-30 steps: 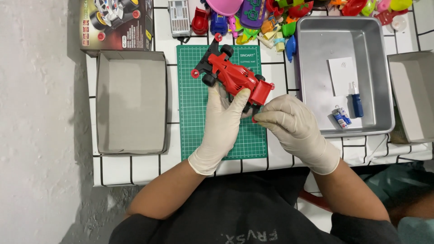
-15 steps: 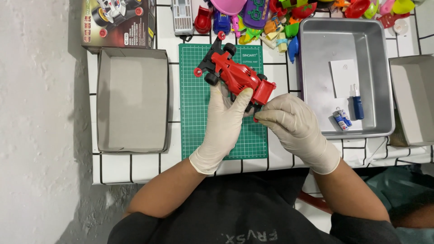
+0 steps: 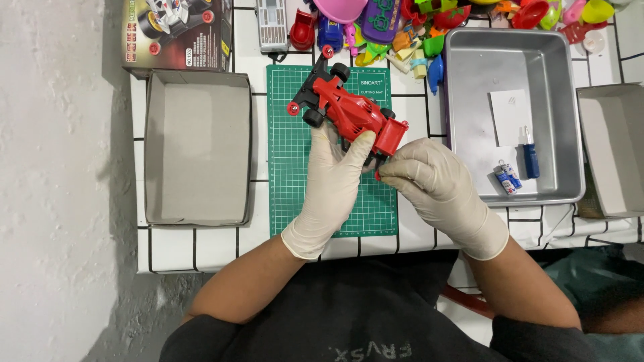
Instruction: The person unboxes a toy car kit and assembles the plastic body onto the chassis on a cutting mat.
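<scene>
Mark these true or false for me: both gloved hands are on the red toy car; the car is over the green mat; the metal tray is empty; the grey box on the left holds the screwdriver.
1. Both the left hand and the right hand are on the red toy car. True.
2. The car is over the green cutting mat. True.
3. The metal tray is empty. False: it holds a blue screwdriver, a white card and two small batteries.
4. The grey box holds the screwdriver. False: nothing shows inside it.
</scene>
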